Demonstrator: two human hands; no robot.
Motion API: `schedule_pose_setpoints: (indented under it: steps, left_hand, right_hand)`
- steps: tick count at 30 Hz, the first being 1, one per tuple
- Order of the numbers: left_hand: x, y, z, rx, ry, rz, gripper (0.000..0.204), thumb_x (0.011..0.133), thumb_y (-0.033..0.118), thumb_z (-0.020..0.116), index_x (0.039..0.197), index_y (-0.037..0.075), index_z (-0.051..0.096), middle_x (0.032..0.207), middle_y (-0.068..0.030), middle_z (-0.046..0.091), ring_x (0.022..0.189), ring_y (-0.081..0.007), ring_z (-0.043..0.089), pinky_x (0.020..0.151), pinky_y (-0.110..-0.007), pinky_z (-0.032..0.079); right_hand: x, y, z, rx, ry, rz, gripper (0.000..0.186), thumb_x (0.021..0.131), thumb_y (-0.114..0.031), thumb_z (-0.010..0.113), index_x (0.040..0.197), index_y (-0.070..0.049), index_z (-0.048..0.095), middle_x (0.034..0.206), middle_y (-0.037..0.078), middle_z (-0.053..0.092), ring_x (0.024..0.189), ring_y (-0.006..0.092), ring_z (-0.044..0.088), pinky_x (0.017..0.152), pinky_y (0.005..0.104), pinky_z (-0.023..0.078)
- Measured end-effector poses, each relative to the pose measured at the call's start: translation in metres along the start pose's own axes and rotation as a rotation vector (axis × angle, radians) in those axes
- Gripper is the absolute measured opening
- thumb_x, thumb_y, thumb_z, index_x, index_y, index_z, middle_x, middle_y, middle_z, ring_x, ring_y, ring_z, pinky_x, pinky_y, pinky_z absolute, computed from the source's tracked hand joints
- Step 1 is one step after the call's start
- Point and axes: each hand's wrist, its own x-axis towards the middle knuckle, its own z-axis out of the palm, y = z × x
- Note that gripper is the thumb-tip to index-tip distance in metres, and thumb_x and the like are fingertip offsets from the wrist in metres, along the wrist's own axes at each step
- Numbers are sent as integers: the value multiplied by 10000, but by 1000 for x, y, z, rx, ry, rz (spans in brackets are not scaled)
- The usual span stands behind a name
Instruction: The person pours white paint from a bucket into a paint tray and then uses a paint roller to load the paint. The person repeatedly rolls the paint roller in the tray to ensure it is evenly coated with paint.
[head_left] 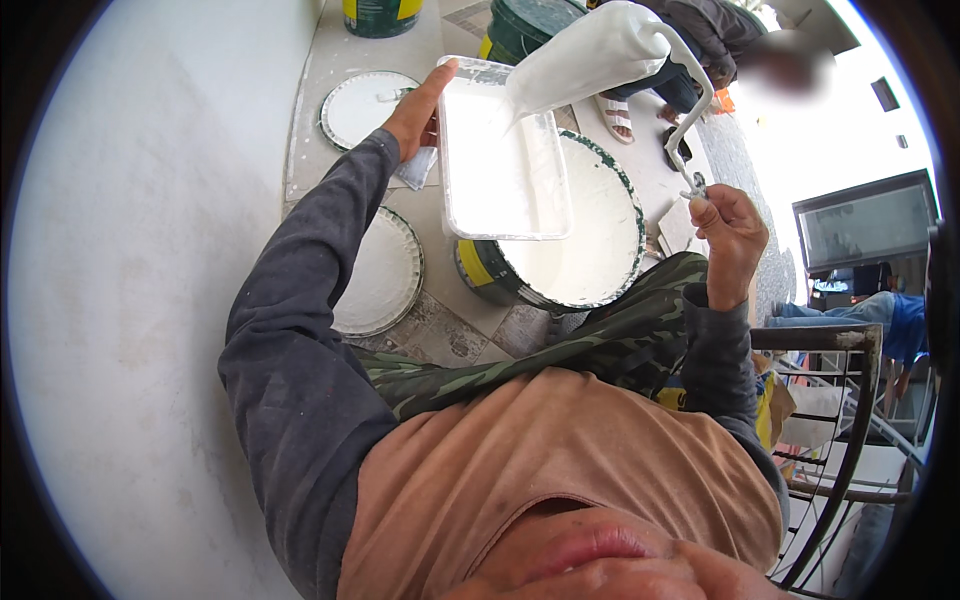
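Observation:
My left hand (pixel 415 115) grips the rim of a clear plastic tub (pixel 508 237) that holds white paint. A paint roller (pixel 590 60), thickly coated in white, rests at a slant over the tub's far end, its lower end at the paint. Its bent wire frame (pixel 700 95), also smeared white, runs down to my right hand (pixel 735 240), whose fingers are closed around the frame's end. Below the tub stands a green paint bucket (pixel 480 272) with white paint inside, partly hidden by the tub.
Round paint-covered lids (pixel 375 285) lie by the white wall (pixel 150 250) on my left. More green buckets (pixel 530 25) stand farther off. A person (pixel 715 35) is close by at the far right; another (pixel 905 320) is beyond a metal railing (pixel 860 400) on my right.

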Motion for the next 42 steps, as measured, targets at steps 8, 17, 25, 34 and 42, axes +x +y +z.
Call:
schedule_pose_setpoints:
  steps: [8,17,25,34,42]
  left_hand:
    - [-1,0,3,16,35,0,902,865,709,497,1486,74,337,1364,-120,546,1169,-192,587,948,-325,494]
    - [0,-4,7,39,132,93,978,758,819,497,1319,18,525,1067,-167,621,916,-221,613,793,-346,509]
    - [6,-9,3,44,70,115,961,775,814,468,1324,26,523,1073,-172,626,916,-212,620,776,-337,519]
    - [5,-10,-1,12,13,96,897,846,721,495,1426,45,390,1303,-146,516,1160,-232,537,975,-335,437]
    - [3,-8,-1,-21,-24,64,889,877,672,524,1481,50,330,1421,-140,478,1266,-232,505,1052,-309,402]
  right_hand:
    - [-1,1,-7,-3,-22,43,223,859,-119,750,1012,12,654,769,36,656,663,84,570,578,222,437]
    - [-2,-2,-9,13,-24,67,231,855,-118,754,1015,11,648,765,38,652,656,82,570,564,219,437]
    - [-1,1,-20,26,-12,78,249,845,-142,761,1000,16,646,736,43,638,631,92,551,559,225,422]
    - [21,-14,-69,-210,-175,226,272,899,-281,702,970,-28,632,632,-4,540,550,53,463,503,205,355]
    - [57,64,-35,-455,-606,410,296,807,-241,778,925,-26,613,625,-6,540,503,79,487,434,252,378]
